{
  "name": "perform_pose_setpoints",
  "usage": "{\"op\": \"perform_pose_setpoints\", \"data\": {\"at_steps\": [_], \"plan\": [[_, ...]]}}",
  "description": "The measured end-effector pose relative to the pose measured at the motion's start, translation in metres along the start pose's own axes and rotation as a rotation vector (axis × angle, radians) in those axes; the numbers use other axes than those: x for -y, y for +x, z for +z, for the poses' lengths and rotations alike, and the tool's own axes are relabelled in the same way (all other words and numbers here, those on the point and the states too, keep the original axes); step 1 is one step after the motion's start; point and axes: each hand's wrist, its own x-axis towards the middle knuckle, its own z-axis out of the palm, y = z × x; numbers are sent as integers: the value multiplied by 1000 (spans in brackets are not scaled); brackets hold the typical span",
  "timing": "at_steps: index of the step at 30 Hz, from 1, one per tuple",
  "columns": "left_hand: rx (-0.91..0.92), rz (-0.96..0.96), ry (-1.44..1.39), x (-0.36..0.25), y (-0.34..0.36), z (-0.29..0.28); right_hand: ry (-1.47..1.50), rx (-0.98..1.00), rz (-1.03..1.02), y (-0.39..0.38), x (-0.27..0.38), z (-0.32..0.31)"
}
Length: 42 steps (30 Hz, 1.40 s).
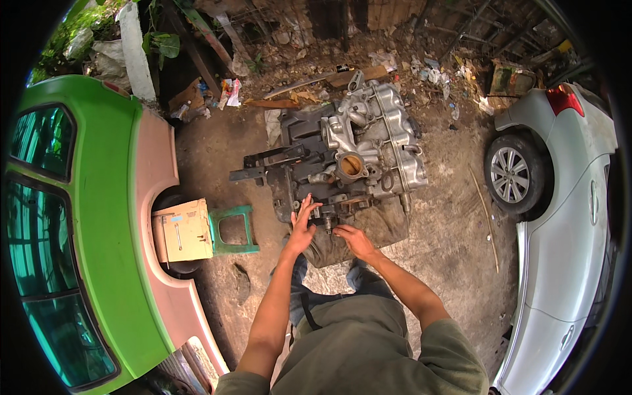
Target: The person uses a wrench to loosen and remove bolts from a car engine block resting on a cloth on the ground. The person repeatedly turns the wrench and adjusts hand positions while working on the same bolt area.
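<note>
Hands meet at the near edge of an engine lying on the dirt at about twelve o'clock from the person: the left hand is spread wide, fingers splayed, resting against its dark lower part, while the right hand is half curled just beside a small dark fitting, though whether it grips anything cannot be told. At nine o'clock a cream box sits beside a green stool, its contents hidden, and a green car and silver car are cut off by the rim.
</note>
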Motion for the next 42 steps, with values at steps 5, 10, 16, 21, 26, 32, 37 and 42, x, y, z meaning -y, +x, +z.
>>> {"op": "perform_pose_setpoints", "data": {"at_steps": [5, 10, 16, 21, 26, 32, 37, 42], "plan": [[-3, 9, 3, 0, 0, 0, -10, 184, -7, 24, 0, -11], [1, -12, 9, -4, -1, -2, 165, -88, 154, 22, 1, -2], [-8, -9, -3, -3, -1, 0, 593, -606, 605, 7, -27, 29], [1, -18, -21, -3, 0, -1, 913, -785, 538, 8, -50, 46], [-8, -7, -23, -4, -2, -1, 953, -813, 526, 16, -52, 50], [-5, 2, -8, -3, 0, -1, 855, -841, 534, 22, -44, 51], [-17, -1, -13, -3, -1, 0, 864, -820, 477, 17, -43, 50], [-13, -11, -13, -2, 0, 0, 848, -776, 433, 12, -46, 51]]}}
